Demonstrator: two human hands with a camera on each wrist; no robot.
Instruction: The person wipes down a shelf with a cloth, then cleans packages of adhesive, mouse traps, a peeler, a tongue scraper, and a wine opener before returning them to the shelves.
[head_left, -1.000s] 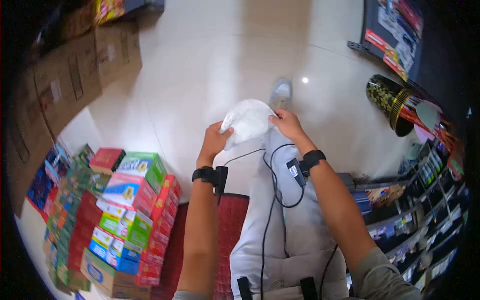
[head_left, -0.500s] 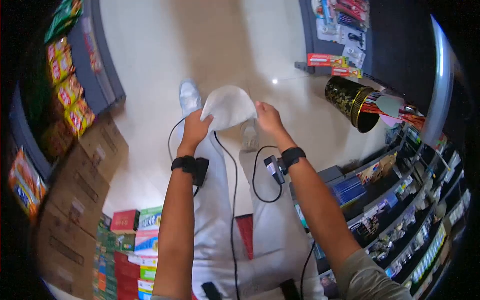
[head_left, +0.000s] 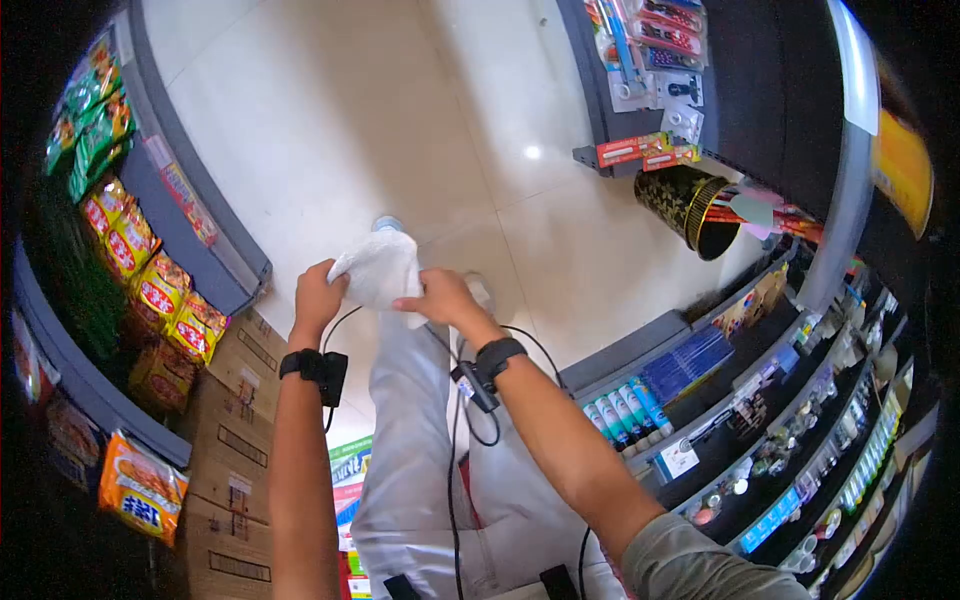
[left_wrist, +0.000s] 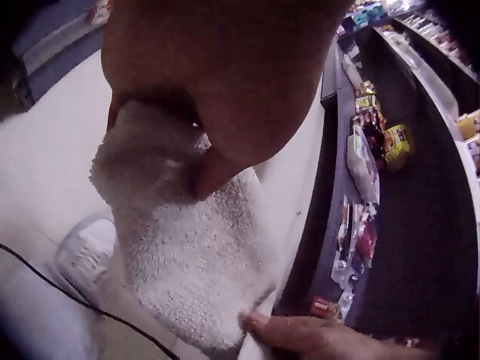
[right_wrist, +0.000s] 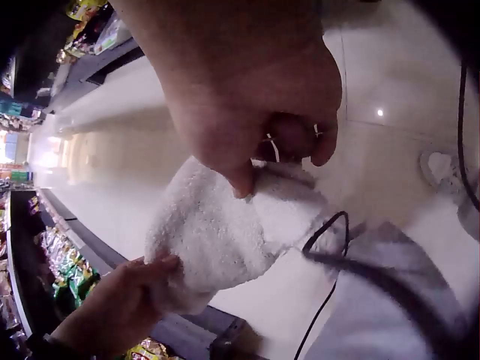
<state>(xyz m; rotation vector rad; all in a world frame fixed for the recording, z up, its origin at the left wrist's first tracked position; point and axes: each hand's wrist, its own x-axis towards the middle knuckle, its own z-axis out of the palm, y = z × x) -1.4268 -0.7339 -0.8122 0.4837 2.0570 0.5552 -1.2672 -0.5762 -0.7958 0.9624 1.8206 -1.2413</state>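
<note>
A white fluffy cloth [head_left: 378,268] is stretched between both hands, above the person's legs. At its left edge the left hand [head_left: 318,298] pinches it, with the thumb on top; the left wrist view shows the thumb pressed into the cloth [left_wrist: 202,262]. The right hand [head_left: 447,300] pinches the opposite edge between thumb and fingers. In the right wrist view the cloth [right_wrist: 214,225] hangs from the right hand [right_wrist: 255,120], its near edge folded over, while the left hand [right_wrist: 120,307] holds the other end.
Shelves with snack packets [head_left: 130,240] stand at the left above cardboard boxes [head_left: 235,440]. A black and gold bin [head_left: 685,205] and shelves of small goods [head_left: 760,440] are at the right. Black cables [head_left: 455,470] hang over the legs.
The view has swung toward the left shelves. Both hands and the cloth sit further left and lower in the head view, the hands closer together, and the cloth's shape has changed.
</note>
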